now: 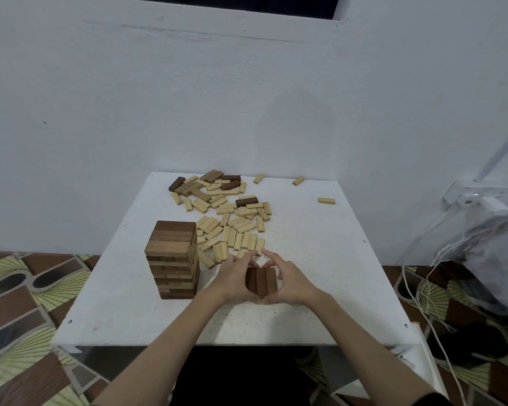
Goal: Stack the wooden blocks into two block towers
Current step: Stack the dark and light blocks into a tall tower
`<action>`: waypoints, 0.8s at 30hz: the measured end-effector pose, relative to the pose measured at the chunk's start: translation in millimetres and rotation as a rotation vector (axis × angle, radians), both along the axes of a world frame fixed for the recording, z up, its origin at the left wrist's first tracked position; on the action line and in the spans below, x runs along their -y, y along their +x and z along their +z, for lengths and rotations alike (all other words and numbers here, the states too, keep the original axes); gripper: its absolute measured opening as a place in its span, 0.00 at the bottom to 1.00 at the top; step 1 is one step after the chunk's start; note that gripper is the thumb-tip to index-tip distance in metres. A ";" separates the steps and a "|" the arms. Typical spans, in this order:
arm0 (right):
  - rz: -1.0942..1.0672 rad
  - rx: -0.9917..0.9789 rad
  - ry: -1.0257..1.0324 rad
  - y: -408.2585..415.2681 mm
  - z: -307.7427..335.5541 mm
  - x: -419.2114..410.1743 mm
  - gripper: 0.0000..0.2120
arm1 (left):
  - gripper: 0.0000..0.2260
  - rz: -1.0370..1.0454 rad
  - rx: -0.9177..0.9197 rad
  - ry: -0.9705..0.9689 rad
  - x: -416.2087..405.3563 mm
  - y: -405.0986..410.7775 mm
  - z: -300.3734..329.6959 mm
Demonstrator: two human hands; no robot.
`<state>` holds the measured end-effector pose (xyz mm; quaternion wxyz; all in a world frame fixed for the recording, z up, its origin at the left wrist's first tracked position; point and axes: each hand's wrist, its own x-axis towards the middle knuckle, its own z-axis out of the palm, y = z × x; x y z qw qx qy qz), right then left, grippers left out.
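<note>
Blocks, near set: three dark brown blocks (261,282) lie side by side flat on the white table (320,288), near its front middle, framed by both hands.
Left hand (232,278): pressed against the left side of the three blocks, thumb along their near edge, fingers curved round the far left corner, index finger stretched forward to the pale pile.
Right hand (291,281): mirrors it on the right side, thumb meets the left thumb at the near edge, index finger pointing forward and left past the far corner.
Grip: both hands cup the set from the sides; cannot tell how hard they squeeze.
Tower (173,259): one finished stack of brown blocks stands upright just left of the hands, many layers, alternate layers crossed.
Loose pale blocks (232,230): scattered heap behind the hands, from mid table to the far edge, nearest ones touching the fingertips.
Loose dark blocks (211,183): a few mixed into the far part of the heap.
Strays: three pale blocks (326,200) lie apart at the far right.
Wall (188,98): white, behind the table.
Floor (27,303): patterned, left and right; white cords (423,288) on the right.
</note>
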<state>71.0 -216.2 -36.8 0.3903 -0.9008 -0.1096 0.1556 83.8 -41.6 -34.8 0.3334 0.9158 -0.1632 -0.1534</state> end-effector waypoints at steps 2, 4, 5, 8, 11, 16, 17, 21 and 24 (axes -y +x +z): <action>-0.004 0.001 -0.001 0.1 0.7 -0.4 0.50 | 0.47 0.003 0.001 -0.002 0.3 -0.5 -0.1; -0.011 0.002 -0.001 -0.6 2.2 0.0 0.51 | 0.47 0.007 0.000 -0.006 0.7 -0.6 1.2; -0.016 0.005 0.000 -1.1 3.7 0.7 0.50 | 0.48 0.011 -0.001 -0.009 1.0 -0.4 2.8; -0.027 0.024 0.017 -1.6 13.7 4.6 0.49 | 0.49 0.020 0.005 -0.029 3.5 1.5 12.5; -0.028 0.053 0.015 -0.1 32.7 9.2 0.50 | 0.50 0.013 0.044 -0.029 7.4 4.5 28.7; -0.042 0.129 -0.011 1.5 70.5 15.7 0.50 | 0.49 -0.046 0.155 -0.002 12.9 7.9 67.3; -0.046 0.139 -0.009 1.6 78.6 16.5 0.50 | 0.49 -0.053 0.164 -0.009 12.8 7.8 76.1; -0.048 0.177 0.003 1.0 109.2 14.0 0.51 | 0.48 -0.077 0.207 -0.012 6.0 8.3 111.2; -0.029 0.215 0.013 0.2 129.3 5.6 0.51 | 0.48 -0.087 0.203 -0.014 -6.1 8.1 136.4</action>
